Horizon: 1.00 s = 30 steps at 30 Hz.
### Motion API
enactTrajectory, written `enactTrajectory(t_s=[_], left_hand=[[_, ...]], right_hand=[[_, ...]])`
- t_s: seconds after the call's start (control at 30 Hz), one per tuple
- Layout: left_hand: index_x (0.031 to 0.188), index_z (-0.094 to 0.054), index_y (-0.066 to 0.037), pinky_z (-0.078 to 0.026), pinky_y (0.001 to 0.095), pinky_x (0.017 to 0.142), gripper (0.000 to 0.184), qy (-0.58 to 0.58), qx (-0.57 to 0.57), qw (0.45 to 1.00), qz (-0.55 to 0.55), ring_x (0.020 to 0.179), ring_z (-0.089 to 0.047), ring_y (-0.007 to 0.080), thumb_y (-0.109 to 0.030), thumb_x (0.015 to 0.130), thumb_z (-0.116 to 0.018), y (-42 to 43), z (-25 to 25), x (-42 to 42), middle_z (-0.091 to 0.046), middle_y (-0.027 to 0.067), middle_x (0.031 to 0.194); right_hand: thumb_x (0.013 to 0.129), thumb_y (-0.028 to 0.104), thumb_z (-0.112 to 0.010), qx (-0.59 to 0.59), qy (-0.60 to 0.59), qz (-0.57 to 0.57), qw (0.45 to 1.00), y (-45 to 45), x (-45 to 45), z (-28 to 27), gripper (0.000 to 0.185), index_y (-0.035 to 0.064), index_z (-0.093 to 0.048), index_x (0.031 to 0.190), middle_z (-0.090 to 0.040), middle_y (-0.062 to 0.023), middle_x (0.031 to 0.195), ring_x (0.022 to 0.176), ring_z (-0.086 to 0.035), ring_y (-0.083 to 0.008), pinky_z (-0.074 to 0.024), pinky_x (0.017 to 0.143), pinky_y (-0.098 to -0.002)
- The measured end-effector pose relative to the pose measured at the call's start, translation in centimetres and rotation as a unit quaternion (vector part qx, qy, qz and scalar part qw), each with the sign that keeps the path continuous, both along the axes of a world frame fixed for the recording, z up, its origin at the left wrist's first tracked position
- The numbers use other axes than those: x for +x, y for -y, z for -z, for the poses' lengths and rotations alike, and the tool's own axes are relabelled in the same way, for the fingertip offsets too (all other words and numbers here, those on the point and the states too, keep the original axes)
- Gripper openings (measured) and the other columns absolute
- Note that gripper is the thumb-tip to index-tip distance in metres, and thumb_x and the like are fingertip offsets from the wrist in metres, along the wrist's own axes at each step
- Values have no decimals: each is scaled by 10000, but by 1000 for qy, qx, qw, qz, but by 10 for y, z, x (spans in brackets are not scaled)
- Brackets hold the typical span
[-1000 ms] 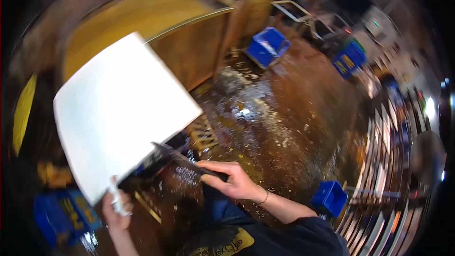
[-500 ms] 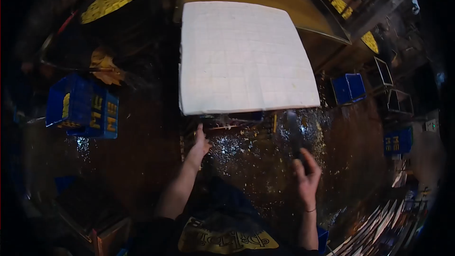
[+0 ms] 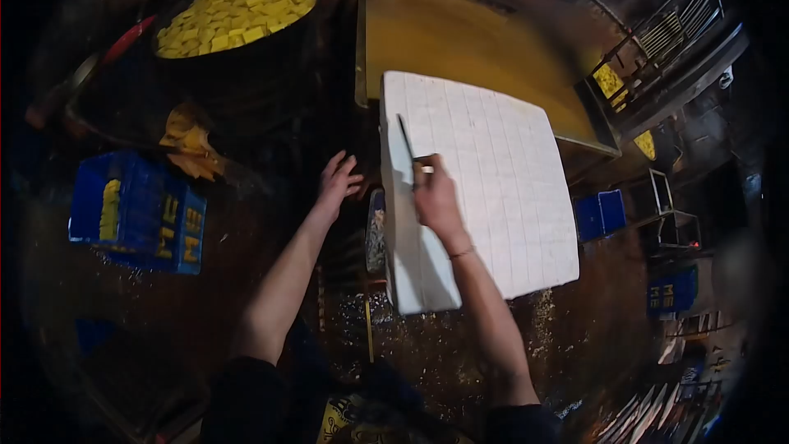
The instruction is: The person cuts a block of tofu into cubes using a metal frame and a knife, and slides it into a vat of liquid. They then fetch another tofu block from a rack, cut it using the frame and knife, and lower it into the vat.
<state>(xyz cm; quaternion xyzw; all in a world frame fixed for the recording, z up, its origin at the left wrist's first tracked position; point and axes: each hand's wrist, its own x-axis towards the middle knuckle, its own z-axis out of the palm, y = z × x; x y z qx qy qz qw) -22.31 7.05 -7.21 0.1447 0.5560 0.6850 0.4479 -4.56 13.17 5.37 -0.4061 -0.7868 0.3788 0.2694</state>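
Note:
A large white slab of what looks like tofu (image 3: 509, 189) is raised in front of me, marked with long cut lines on its top. Over its left part, my right hand (image 3: 437, 197) grips the handle of a knife (image 3: 406, 136), whose thin dark blade points away from me toward the far left corner. I cannot tell whether the blade touches the slab. My left hand (image 3: 335, 185) hovers just left of the slab's edge, empty, its fingers apart. What supports the slab is mostly hidden beneath it.
Behind the slab lies a wide tank of brownish liquid (image 3: 460, 33). Yellow blocks (image 3: 238, 16) fill a round dark vat at the far left. Blue crates (image 3: 140, 214) stand on the left, and another blue crate (image 3: 600, 214) on the right. The floor (image 3: 567, 345) looks wet and littered with bits.
The slab now appears turned and further right. My right hand has brought the knife from the near side up over the slab's left part. My left hand has moved up beside the left edge.

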Motion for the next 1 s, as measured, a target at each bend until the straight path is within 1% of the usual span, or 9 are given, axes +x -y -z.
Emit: enactTrajectory(t_s=[0.13,0.3,0.37,0.5,0.57,0.63,0.73,0.83,1.0], left_hand=[[1476,-348,-128,-530,287,700,593,19,83,995,55,887,-604,152,-258,955,-599,-90,-3,-52,-569,76,1207],[1456,-404,-152,-527,298,798,575,-69,51,991,107,981,-610,188,-90,904,-551,-161,1,-89,-607,111,1241],[1460,-399,-157,-515,296,844,630,-198,86,974,73,1023,-626,204,-53,856,-546,-186,24,-96,-620,149,1252],[1456,-409,-171,-505,321,879,657,-159,150,969,114,1052,-633,231,-51,825,-550,-202,40,-106,-607,175,1279],[1475,-380,-134,-449,271,962,673,-192,169,959,124,1168,-556,159,43,832,-479,-205,38,-106,-587,122,1310],[1436,-434,-99,-405,285,1026,590,-103,109,971,184,1233,-527,188,31,864,-492,-192,11,-111,-565,139,1347],[1234,-620,-34,-500,284,797,348,-185,223,955,63,945,-626,149,-169,913,-631,-200,18,-107,-652,101,1159],[1102,-657,5,-492,284,710,317,-277,195,940,38,864,-620,120,-232,891,-675,-191,13,-103,-655,93,981],[913,-625,6,-502,269,688,250,-165,233,956,70,798,-633,124,-223,865,-714,-132,3,-57,-615,57,851]], right_hand=[[937,139,-497,135,74,47,987,-22,-107,26,177,-3,-441,1026,-611,-331,722,720,-609,-518,-485,618,-574],[946,171,-488,131,170,113,970,-57,-167,32,195,0,-425,1013,-610,-342,730,716,-604,-522,-474,618,-592],[951,201,-478,142,167,129,967,-66,-180,36,217,5,-412,1014,-596,-359,715,708,-594,-536,-468,610,-601],[950,200,-477,166,178,147,959,-79,-196,44,208,13,-415,1018,-591,-361,703,706,-585,-548,-464,606,-608],[950,198,-477,166,193,144,956,-79,-195,45,196,27,-419,1025,-588,-358,694,697,-580,-551,-456,594,-611],[951,194,-474,165,211,153,951,-73,-191,46,189,29,-423,1028,-588,-355,690,691,-580,-550,-451,586,-614],[954,185,-471,158,245,158,943,-51,-175,41,181,33,-426,1042,-588,-341,668,671,-586,-539,-449,563,-610],[953,164,-478,147,250,142,947,-16,-143,39,173,36,-426,1057,-583,-322,640,645,-590,-522,-440,530,-598],[940,109,-506,113,262,141,948,54,-89,41,158,31,-447,1064,-586,-300,652,635,-590,-502,-425,507,-575]])
